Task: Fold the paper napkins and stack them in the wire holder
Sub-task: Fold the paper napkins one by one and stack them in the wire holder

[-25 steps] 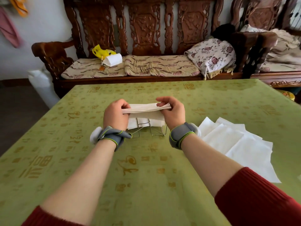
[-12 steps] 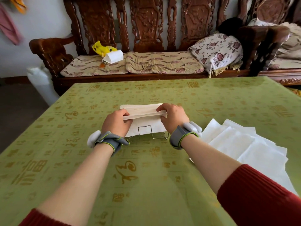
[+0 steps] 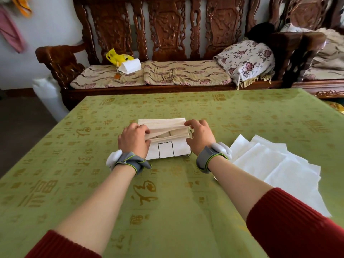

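Note:
A wire holder (image 3: 165,149) stands in the middle of the green table, filled with folded white napkins (image 3: 168,149). A folded napkin (image 3: 163,124) lies across the top of the stack, partly lowered into the holder. My left hand (image 3: 134,139) pinches the left end of that napkin. My right hand (image 3: 200,135) is at the right end, its fingertips touching the napkin's corner with the fingers spread. A loose pile of unfolded napkins (image 3: 275,168) lies flat on the table to the right of my right forearm.
The table carries a green cloth with gold characters (image 3: 145,192). Behind it stands a carved wooden bench (image 3: 167,34) with cushions, a floral pillow (image 3: 245,60), a yellow bag (image 3: 117,57) and a white packet (image 3: 130,66).
Both hands have brought the folded napkin down from above the holder onto the stack. My right hand's fingers have loosened and spread at the right end.

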### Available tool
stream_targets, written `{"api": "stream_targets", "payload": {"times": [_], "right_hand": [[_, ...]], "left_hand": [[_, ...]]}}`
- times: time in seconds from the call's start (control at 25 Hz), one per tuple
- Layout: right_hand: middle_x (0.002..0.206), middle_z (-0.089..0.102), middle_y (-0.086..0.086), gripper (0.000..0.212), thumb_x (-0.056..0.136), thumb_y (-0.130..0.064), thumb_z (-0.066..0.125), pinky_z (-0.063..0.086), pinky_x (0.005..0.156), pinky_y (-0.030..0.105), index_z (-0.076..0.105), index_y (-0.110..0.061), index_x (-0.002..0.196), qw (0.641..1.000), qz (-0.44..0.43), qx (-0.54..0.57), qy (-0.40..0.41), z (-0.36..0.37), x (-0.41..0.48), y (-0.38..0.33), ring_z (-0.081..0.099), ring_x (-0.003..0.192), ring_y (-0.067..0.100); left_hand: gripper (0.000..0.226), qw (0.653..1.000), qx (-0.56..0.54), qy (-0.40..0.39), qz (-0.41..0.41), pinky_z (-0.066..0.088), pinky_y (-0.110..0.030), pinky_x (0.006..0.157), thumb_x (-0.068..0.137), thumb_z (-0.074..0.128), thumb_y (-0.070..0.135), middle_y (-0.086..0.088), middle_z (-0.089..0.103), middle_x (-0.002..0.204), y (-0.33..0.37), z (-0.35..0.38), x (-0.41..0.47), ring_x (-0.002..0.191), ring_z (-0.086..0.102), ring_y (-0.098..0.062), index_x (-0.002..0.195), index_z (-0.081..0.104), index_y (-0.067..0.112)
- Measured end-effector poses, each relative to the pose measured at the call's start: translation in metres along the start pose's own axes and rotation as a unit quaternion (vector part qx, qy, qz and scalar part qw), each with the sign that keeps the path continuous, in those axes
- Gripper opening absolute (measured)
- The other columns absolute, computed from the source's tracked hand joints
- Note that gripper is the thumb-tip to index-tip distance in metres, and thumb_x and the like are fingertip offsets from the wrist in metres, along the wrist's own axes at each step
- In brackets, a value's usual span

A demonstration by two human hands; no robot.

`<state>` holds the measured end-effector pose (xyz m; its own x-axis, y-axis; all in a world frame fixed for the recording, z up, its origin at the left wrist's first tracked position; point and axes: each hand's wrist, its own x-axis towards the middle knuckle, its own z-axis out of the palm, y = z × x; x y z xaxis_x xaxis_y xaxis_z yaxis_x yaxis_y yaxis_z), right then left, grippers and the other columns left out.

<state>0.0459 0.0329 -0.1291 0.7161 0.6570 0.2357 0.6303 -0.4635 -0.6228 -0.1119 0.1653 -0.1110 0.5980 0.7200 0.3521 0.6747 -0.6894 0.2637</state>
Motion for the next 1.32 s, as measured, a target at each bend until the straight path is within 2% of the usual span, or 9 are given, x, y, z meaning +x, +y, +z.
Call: {"api": "stream_targets", "payload": {"times": [0.16, 0.28, 0.44, 0.6, 0.72, 0.8, 1.0, 1.08, 1.32], "right_hand": [[0.123, 0.045, 0.004, 0.055, 0.075, -0.007, 0.065, 0.053, 0.08, 0.037, 0.051, -0.026, 0.125, 1.0, 0.019, 0.015, -0.003, -0.016, -0.029, 0.005, 0.062, 0.089, 0.023], [0.117, 0.049, 0.002, 0.049, 0.076, -0.01, 0.066, 0.051, 0.083, 0.031, 0.055, -0.026, 0.121, 1.0, 0.02, 0.022, -0.008, -0.034, -0.053, 0.011, 0.061, 0.091, 0.018], [0.102, 0.054, -0.002, 0.033, 0.076, -0.013, 0.063, 0.048, 0.077, 0.027, 0.066, -0.028, 0.105, 0.999, 0.019, -0.002, -0.025, -0.059, -0.098, 0.034, 0.06, 0.087, 0.015], [0.105, 0.058, -0.003, 0.041, 0.074, -0.004, 0.056, 0.045, 0.078, 0.025, 0.067, -0.03, 0.104, 0.999, 0.049, -0.018, 0.0, -0.078, -0.132, 0.072, 0.058, 0.095, 0.017], [0.106, 0.059, -0.004, 0.051, 0.072, 0.004, 0.049, 0.039, 0.077, 0.02, 0.066, -0.029, 0.106, 0.995, 0.093, -0.028, 0.023, -0.101, -0.147, 0.106, 0.057, 0.099, 0.016], [0.107, 0.058, -0.003, 0.052, 0.071, 0.004, 0.049, 0.042, 0.08, 0.021, 0.066, -0.029, 0.107, 0.994, 0.106, -0.026, 0.022, -0.11, -0.152, 0.122, 0.058, 0.099, 0.016], [0.11, 0.055, -0.005, 0.052, 0.072, 0.004, 0.049, 0.05, 0.085, 0.027, 0.065, -0.031, 0.107, 0.99, 0.125, 0.033, 0.064, -0.105, -0.164, 0.134, 0.059, 0.093, 0.012], [0.111, 0.052, -0.006, 0.052, 0.072, 0.007, 0.049, 0.049, 0.083, 0.025, 0.065, -0.027, 0.108, 0.989, 0.118, 0.054, 0.076, -0.105, -0.163, 0.133, 0.058, 0.09, 0.011], [0.112, 0.053, -0.005, 0.05, 0.073, 0.007, 0.049, 0.046, 0.08, 0.021, 0.065, -0.025, 0.109, 0.991, 0.096, 0.055, 0.074, -0.102, -0.164, 0.129, 0.057, 0.089, 0.01]], "left_hand": [[0.027, 0.999, -0.015, 0.021, 0.033, 0.04, -0.037, 0.082, 0.075, 0.069, 0.017, 0.0, 0.055, 0.108, 0.02, -0.016, -0.019, 0.103, 0.051, -0.028, 0.098, 0.062, 0.028], [0.022, 0.997, -0.041, 0.004, 0.059, 0.043, -0.037, 0.082, 0.075, 0.067, 0.016, 0.002, 0.058, 0.102, 0.043, -0.018, -0.037, 0.1, 0.052, -0.026, 0.092, 0.063, 0.028], [0.017, 0.976, -0.148, -0.096, 0.127, 0.047, -0.035, 0.084, 0.075, 0.068, 0.011, 0.002, 0.066, 0.095, 0.099, 0.001, -0.082, 0.095, 0.059, -0.023, 0.087, 0.067, 0.024], [0.025, 0.948, -0.141, -0.19, 0.211, 0.042, -0.027, 0.086, 0.078, 0.064, 0.011, 0.001, 0.063, 0.11, 0.15, 0.034, -0.127, 0.104, 0.057, -0.02, 0.101, 0.065, 0.022], [0.04, 0.936, -0.139, -0.201, 0.253, 0.044, -0.031, 0.09, 0.075, 0.06, 0.007, 0.002, 0.056, 0.12, 0.177, 0.049, -0.14, 0.111, 0.053, -0.02, 0.112, 0.06, 0.023], [0.043, 0.933, -0.132, -0.206, 0.266, 0.043, -0.031, 0.091, 0.075, 0.062, 0.009, 0.002, 0.052, 0.123, 0.19, 0.055, -0.142, 0.113, 0.051, -0.02, 0.115, 0.057, 0.023], [0.038, 0.933, -0.145, -0.171, 0.282, 0.046, -0.038, 0.088, 0.077, 0.056, 0.002, 0.001, 0.053, 0.119, 0.206, 0.064, -0.143, 0.112, 0.048, -0.023, 0.11, 0.059, 0.02], [0.04, 0.935, -0.142, -0.158, 0.285, 0.047, -0.04, 0.084, 0.077, 0.052, -0.005, 0.001, 0.054, 0.118, 0.208, 0.067, -0.141, 0.112, 0.047, -0.023, 0.109, 0.059, 0.019], [0.03, 0.928, -0.156, -0.169, 0.294, 0.047, -0.037, 0.079, 0.082, 0.047, 0.001, -0.003, 0.057, 0.114, 0.211, 0.072, -0.132, 0.106, 0.053, -0.026, 0.103, 0.062, 0.017]]}}
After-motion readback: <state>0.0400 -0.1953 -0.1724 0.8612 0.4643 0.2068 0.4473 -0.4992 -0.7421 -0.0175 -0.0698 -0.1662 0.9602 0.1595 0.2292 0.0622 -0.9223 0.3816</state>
